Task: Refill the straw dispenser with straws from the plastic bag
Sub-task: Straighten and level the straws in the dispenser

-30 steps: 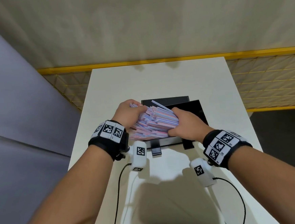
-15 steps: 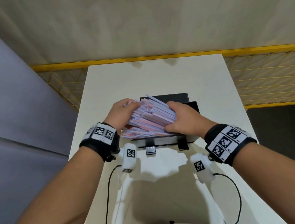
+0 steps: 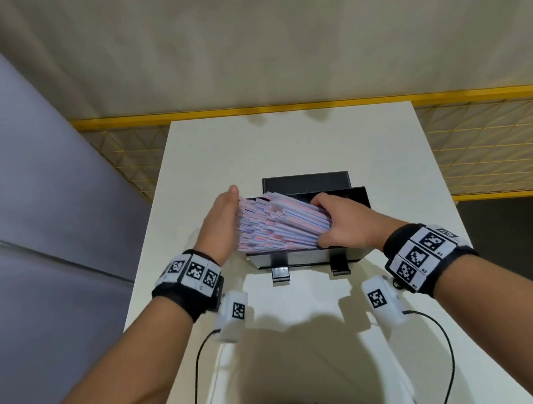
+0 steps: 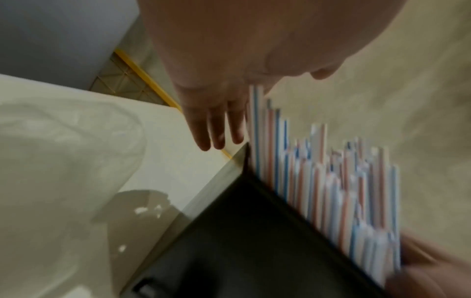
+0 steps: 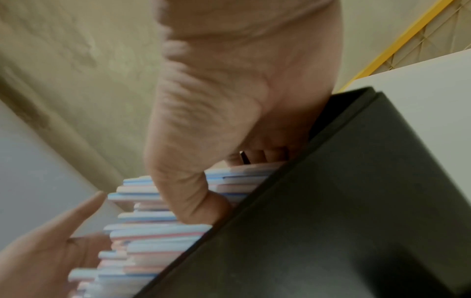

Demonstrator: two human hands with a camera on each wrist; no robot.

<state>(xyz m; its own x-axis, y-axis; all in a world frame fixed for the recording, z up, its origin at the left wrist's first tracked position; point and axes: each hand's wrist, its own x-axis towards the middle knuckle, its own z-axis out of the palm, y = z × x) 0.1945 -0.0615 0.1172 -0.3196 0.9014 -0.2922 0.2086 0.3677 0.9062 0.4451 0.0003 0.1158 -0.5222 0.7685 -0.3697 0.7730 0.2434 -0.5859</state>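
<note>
Two hands work a thick bundle of striped straws (image 3: 279,224) lying across the open top of the black straw dispenser (image 3: 308,257), which stands mid-worktop (image 3: 286,149). The right hand (image 3: 346,219) curls its fingers over the bundle's end at the dispenser's right side, gripping it, probably to steady the straws. The left hand (image 3: 220,224) is flat, fingers straight, its palm against the ends overhanging the dispenser's left edge, likely to square them so they drop in. The plastic bag (image 4: 68,153) lies on the worktop left of the dispenser. No brand or readable writing shows; the wristbands (image 3: 189,271) carry only square coded markers.
</note>
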